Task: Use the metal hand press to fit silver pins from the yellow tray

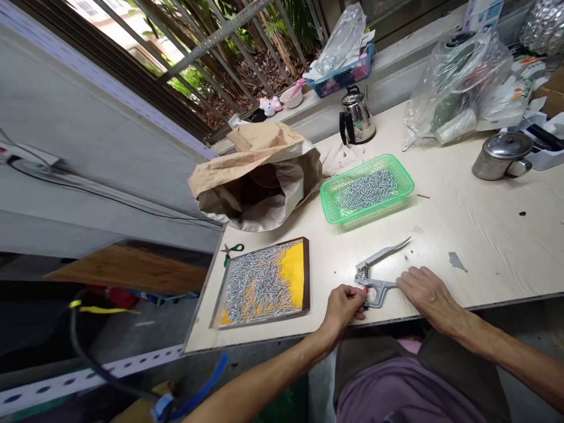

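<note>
Grey spring-loaded hand pliers (pixel 379 286) lie at the table's front edge, with their handles spread apart and a coil spring between them. My right hand (pixel 426 295) is closed round the end of the lower handle. At the jaw end, my left hand (pixel 343 306) is closed in a pinch beside a small red part; what its fingers hold is too small and hidden to make out. To the left, a shallow tray (pixel 305 276) with a yellow bottom contains many small silver metal pins (pixel 259 285). Similar pins fill part of a green plastic basket (pixel 331 210) farther back.
A large open paper sack (pixel 255 182) stands behind the tray, near green-handled scissors (pixel 233 248). Toward the back are a steel kettle (pixel 359 120), a lidded steel cup (pixel 500 155) and plastic-bagged items (pixel 453 88). A grey scrap (pixel 457 261) lies at right.
</note>
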### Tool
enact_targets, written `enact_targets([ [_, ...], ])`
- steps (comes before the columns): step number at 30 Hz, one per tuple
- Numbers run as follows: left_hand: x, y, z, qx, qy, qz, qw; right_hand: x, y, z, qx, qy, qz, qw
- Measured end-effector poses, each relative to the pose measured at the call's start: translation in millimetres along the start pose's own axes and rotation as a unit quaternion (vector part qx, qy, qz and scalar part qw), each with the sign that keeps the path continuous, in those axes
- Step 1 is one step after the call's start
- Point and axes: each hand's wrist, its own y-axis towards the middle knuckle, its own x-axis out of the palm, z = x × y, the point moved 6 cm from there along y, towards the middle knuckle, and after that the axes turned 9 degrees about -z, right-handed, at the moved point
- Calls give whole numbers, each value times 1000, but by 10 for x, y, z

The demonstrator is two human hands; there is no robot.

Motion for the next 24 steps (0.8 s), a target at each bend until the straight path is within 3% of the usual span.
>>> enact_targets([
  [6,-1,61,18,-5,79,-24,997,39,-13,12,5,4,-2,1000],
  [13,-3,42,35,-5,56,-23,998,92,-7,134,15,15,-69,997],
  [19,13,11,17,-36,40,-22,998,159,161,388,2,34,-116,993],
  [24,22,0,29,-43,41,-19,998,211,245,425,2,42,-153,987],
])
